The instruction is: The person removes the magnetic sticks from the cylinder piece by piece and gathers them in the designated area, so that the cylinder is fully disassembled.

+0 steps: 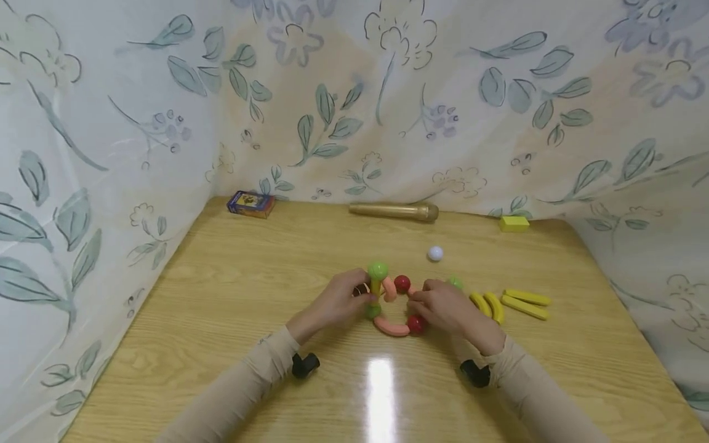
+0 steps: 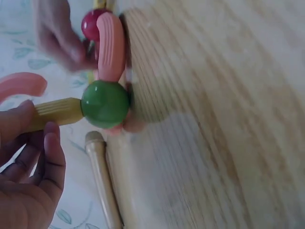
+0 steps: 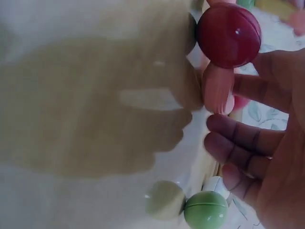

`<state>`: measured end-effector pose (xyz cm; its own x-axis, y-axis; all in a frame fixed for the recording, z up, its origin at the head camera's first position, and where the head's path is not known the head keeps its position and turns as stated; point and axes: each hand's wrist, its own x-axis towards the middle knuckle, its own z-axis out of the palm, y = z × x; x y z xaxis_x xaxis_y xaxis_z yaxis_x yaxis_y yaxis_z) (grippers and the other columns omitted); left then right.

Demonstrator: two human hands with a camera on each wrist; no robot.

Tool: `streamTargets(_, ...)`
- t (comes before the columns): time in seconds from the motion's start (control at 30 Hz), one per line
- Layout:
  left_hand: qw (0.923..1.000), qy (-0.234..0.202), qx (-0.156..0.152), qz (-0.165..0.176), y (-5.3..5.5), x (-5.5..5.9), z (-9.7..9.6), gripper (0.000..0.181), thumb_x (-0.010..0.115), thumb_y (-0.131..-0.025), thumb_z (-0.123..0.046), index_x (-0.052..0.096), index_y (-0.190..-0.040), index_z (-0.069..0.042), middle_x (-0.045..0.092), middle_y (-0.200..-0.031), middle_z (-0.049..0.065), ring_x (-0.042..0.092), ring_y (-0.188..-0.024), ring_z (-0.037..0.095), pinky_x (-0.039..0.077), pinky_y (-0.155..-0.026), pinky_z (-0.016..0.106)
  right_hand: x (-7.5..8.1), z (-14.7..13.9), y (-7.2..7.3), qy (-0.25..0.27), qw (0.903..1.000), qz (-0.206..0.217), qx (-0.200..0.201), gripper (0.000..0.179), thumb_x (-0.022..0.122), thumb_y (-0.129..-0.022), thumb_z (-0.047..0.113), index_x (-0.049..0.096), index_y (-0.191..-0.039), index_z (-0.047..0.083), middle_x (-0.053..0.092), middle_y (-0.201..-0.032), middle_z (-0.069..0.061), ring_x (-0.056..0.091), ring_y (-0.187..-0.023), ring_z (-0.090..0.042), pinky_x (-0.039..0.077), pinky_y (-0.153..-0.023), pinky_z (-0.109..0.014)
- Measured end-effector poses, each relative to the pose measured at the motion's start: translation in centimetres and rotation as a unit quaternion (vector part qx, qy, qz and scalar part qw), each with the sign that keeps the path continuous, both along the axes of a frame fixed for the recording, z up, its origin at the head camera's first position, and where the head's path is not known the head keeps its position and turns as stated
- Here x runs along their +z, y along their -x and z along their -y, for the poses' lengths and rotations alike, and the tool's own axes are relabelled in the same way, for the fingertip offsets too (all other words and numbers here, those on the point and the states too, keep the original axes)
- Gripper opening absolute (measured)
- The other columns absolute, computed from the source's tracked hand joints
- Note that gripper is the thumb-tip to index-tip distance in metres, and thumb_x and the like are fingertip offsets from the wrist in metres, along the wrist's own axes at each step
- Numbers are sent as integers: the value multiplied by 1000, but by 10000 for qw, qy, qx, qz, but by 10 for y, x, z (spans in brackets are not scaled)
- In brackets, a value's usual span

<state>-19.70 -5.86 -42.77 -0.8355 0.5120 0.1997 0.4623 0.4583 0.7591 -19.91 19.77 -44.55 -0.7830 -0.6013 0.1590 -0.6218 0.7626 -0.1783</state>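
1. Floral-patterned cloth (image 1: 332, 123) hangs behind a wood-grain table (image 1: 249, 258).
2. Mid-table sits a ball-and-rod toy (image 1: 392, 328); its yellow rod (image 2: 59, 111) stands between two green balls (image 2: 105, 104).
3. The left hand (image 1: 339, 300) pinches that rod between thumb and fingers.
4. The right hand (image 1: 451, 309) bends its fingers partway at a pink rod (image 3: 218, 90); whether it grips, I cannot tell.
5. Beyond lie a white ball (image 1: 435, 253) and a golden microphone (image 1: 390, 211).

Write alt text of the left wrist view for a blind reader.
The left hand holds a yellow rod joined to a green ball. Higher in frame: a pink piece, a red ball and the right hand; below, a gold microphone.
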Motion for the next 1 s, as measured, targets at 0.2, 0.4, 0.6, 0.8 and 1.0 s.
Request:
streamTargets(0.2,9998,118,26,-187,10,2,1,9,64,-93,-8,63,-102,-6,69,-99,8,65,-90,19,53,-78,25,3,3,-34,54,9979,638,137,15,61,-95,29,74,-95,20,64,-82,9,53,-71,-1,46,-64,-22)
streamTargets(0.4,10000,44,18,44,14,0,1,15,59,-95,-3,64,-108,-5,70,-107,10,67,-100,22,55,-85,31,14,8,-41,729,9916,1048,225,16,63,-95,23,73,-103,15,71,-85,8,52,-67,3,46,-61,-19)
streamTargets(0.6,9999,34,-14,147,15,-4,0,19,60,-94,-2,65,-113,-4,70,-110,11,67,-104,24,55,-89,34,29,3,-23,1581,9849,579,-401,15,64,-93,12,73,-105,10,66,-78,5,42,-59,2,38,-53,-18)
streamTargets(0.8,9999,47,-114,110,15,-4,2,20,59,-95,-3,65,-114,-7,71,-112,10,66,-105,23,55,-91,36,47,15,-6,2131,9768,21,192,35,62,-95,7,61,-130,11,66,-115,-4,60,-81,-7,51,-66,-24)
streamTargets(1.0,9994,-37,-288,191,15,-3,6,23,58,-96,-6,64,-119,-5,70,-116,8,66,-105,22,53,-89,36,67,38,6,2202,9679,-87,1209,43,60,-95,5,56,-137,12,52,-144,-10,56,-125,-26,51,-97,-42)
